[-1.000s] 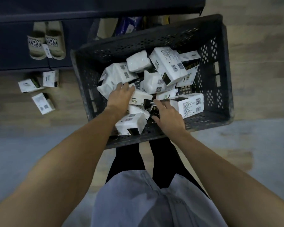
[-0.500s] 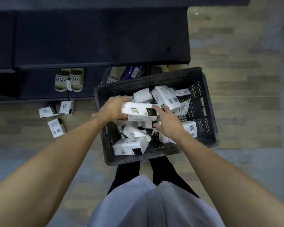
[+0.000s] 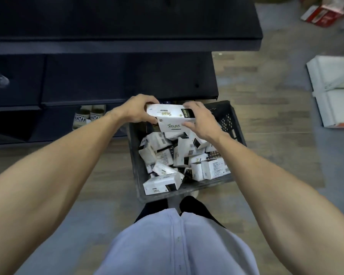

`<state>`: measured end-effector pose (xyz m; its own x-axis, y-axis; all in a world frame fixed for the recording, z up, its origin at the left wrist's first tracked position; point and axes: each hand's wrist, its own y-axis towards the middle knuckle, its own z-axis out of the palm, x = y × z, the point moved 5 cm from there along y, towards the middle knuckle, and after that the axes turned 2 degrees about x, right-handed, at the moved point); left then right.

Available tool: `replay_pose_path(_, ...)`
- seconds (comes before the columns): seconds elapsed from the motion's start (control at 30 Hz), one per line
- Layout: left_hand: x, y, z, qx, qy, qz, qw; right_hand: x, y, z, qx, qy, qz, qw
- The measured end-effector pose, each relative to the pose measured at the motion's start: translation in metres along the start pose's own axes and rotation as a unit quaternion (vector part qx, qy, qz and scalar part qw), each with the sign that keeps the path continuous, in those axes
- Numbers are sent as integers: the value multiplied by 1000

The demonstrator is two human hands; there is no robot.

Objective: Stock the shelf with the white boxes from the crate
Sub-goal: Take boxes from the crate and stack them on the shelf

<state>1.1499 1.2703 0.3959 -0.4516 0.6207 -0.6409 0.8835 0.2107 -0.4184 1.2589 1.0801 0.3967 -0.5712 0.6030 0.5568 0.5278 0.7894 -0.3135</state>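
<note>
Left of centre: slippers (image 3: 89,116) cut off under the dark shelf (image 3: 127,80). Centre: left hand (image 3: 136,111) and right hand (image 3: 199,120) curl round opposite ends of the held white boxes (image 3: 171,118), seemingly two stacked, above the crate (image 3: 232,124); its far wall is hidden. Loose boxes (image 3: 163,183) jumbled inside, print illegible.

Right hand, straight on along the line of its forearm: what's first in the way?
The right hand already grips the white boxes. Beyond them, that line runs into the dark shelf, probably its lower board. Depth is unclear, so it might pass just above the front edge.
</note>
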Motion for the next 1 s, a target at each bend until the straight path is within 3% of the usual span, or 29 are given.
replay_pose_path(0.17, -21, -18, -36, -35, 13, 12, 999, 25, -2, -32, -25, -21, -23, 999)
replay_pose_path(0.37, -67, -49, -86, -170, 25, 60, 983, 66, 1, -99, -79, -48, -71, 993)
replay_pose_path(0.6, -98, -89, -118, -245, -87, 46, 965, 102, -11, -151, -118, -5, -108, 987)
replay_pose_path(0.8, -107, -131, -143, -307, -101, 23, 946, 144, -25, -149, -189, 62, -117, 973)
replay_pose_path(1.0, -88, -178, -170, -398, -140, 26, 906, 202, -32, -139, -235, 41, -123, 963)
